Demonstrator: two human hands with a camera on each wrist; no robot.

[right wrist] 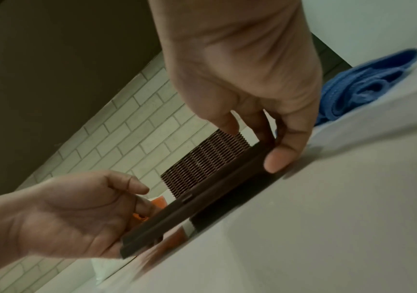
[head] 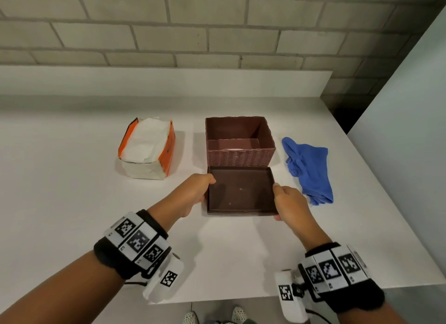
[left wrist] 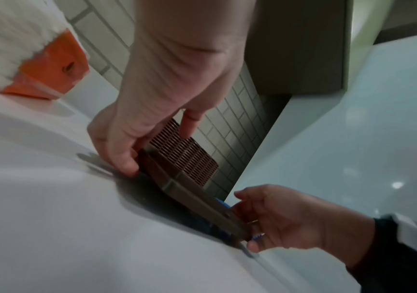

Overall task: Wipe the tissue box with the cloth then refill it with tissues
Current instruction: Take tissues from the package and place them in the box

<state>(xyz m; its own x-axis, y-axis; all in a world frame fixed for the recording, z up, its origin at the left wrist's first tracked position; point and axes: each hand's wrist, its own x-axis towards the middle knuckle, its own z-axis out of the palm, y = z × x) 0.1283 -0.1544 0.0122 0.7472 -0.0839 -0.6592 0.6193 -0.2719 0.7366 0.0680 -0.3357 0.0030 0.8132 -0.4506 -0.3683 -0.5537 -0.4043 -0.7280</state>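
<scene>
white counter [head: 72, 203], grey brick wall [head: 217, 34]

A brown woven tissue box [head: 240, 142] stands open on the white counter, its shallow brown lid [head: 241, 193] lying inside-up just in front, on the near side. To the left sits an orange-and-white pack of tissues [head: 147, 149], torn open on top. To the right lies a crumpled blue cloth [head: 307, 169].
</scene>
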